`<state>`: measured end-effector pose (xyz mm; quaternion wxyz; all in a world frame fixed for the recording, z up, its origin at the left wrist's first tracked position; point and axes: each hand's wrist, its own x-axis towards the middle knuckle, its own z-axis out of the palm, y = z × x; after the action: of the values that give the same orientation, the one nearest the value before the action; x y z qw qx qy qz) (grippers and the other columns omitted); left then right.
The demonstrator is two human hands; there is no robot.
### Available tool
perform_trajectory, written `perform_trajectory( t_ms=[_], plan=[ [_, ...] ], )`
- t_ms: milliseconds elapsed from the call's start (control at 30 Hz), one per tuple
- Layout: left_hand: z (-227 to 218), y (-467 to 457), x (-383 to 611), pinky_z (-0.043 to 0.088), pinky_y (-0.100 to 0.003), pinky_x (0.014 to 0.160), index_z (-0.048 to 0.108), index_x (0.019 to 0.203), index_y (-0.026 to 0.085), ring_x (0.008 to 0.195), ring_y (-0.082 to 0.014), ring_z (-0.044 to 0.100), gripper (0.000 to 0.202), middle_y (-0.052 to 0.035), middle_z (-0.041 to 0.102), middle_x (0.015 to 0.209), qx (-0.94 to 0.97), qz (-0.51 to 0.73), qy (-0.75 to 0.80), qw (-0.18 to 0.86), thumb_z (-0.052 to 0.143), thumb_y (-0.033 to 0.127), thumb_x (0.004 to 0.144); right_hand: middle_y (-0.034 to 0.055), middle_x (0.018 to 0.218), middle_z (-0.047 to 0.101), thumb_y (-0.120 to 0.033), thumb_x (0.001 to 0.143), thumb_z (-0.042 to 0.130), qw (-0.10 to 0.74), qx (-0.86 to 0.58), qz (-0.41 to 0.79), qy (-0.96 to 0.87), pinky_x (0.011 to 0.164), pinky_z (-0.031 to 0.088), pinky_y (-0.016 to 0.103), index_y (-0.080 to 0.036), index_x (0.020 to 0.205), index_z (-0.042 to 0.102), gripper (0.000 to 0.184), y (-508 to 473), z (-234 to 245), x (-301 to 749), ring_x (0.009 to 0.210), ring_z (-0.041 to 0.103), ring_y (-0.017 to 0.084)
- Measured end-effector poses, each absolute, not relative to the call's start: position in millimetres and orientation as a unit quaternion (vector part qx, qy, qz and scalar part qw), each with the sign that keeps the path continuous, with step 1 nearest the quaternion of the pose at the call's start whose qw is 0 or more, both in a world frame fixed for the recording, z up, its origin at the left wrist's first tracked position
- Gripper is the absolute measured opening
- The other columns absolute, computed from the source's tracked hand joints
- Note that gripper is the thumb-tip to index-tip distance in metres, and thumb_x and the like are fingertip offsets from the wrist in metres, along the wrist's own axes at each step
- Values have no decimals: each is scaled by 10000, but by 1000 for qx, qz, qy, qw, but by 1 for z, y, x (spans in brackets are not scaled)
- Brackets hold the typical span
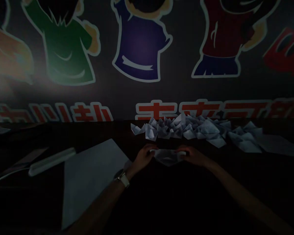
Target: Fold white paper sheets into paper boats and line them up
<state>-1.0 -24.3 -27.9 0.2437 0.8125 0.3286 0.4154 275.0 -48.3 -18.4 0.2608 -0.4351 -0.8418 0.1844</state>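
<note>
At centre frame, our left hand point(143, 158) and right hand point(194, 156) pinch the two ends of a small, partly folded white paper piece point(168, 157), fingers closed on it over the dark tabletop point(259, 166). Just behind it, toward the upper right, lies a heap of folded white paper shapes point(186, 129). A flat white sheet of paper point(90, 176) sits at lower left, beside our pale-strapped wristwatch point(122, 176), under a wall mural of cartoon figures point(142, 49)

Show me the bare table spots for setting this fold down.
Bare table lies right of the right hand, nearer than the flat sheet, and along the near edge, this side of the folded paper both hands hold. Crowded: the paper pile behind it; the blank sheet beside the left hand.
</note>
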Motion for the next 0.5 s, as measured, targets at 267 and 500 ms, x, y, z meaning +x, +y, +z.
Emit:
perform_trajectory(
  t_ms=[267,500],
  plan=[
    [-42,-48,20,405,-348,936,446,1205,186,1067,-195,530,406,-82,554,1184,826,384,299,286,531,205,809,146,1306,466,-108,681,589,135,-433,-167,-876,1058,172,466,-137,888,673,226,-73,-5,240,1279,278,293],
    [-40,-51,18,425,-322,911,394,1222,167,1058,-187,538,442,-97,536,1203,834,344,325,285,500,137,794,111,933,669,-104,764,516,39,-450,-168,-876,844,395,354,-151,791,677,170,-66,-1,217,938,576,240]
  ],
)
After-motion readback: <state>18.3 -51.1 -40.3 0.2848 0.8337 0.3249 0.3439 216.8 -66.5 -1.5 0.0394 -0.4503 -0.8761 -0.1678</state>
